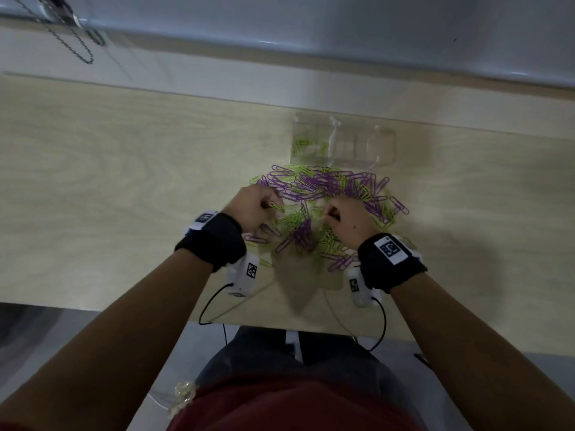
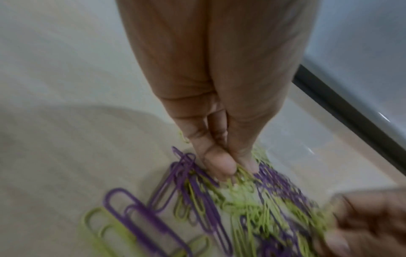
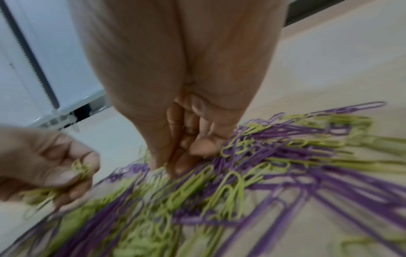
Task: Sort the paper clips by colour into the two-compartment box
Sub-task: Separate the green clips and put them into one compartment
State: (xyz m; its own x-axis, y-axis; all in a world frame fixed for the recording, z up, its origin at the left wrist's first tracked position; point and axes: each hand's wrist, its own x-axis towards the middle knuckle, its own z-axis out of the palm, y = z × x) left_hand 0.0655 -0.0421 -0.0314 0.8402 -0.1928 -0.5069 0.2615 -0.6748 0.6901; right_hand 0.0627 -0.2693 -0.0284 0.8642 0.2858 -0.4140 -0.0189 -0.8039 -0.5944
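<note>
With green clips (image 1: 277, 207) pinched in the left hand (image 1: 253, 209), the box (image 1: 342, 144) lies toward the frame's top, right hand (image 1: 345, 217) nearer, pinching into the pile (image 1: 323, 188).

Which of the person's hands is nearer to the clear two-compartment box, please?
Right. The right hand works the pile almost directly below the box; the left hand sits farther off to the box's left.
</note>
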